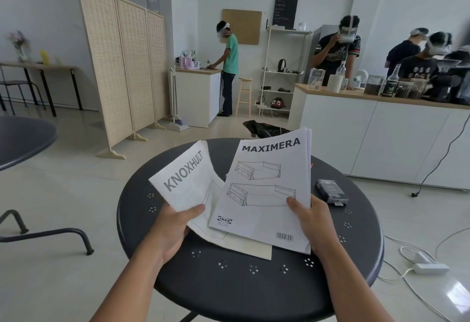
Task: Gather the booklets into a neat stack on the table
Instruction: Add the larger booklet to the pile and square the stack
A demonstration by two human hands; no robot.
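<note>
So we're in a bright white room with a counter off to the right, a folding wicker screen on the left, and a few people busy in the background. Right in front of us is a round dark metal table with little clusters of holes punched in it.

Both hands are up over the table, each with a booklet. Our left hand has the KNOXHULT booklet pinched at its near lower corner, thumb on top of the cover, fingers tucked under. The booklet fans up and away from that grip, tilted off to the left, and its top corner droops a bit.

Our right hand is clamped on the MAXIMERA booklet along its right edge, thumb pressed on the front cover right next to the lower drawer drawing, the rest of the fingers behind the pages. That one rises from the grip with its title at the far end, and its left edge overlaps the KNOXHULT booklet, sitting in front of it.

Below both grips there's a cream sheet poking out from under the two booklets, though we can't tell if it's lying on the table or part of what's held.

Just past the right hand, a small dark box sits on the table.
</note>
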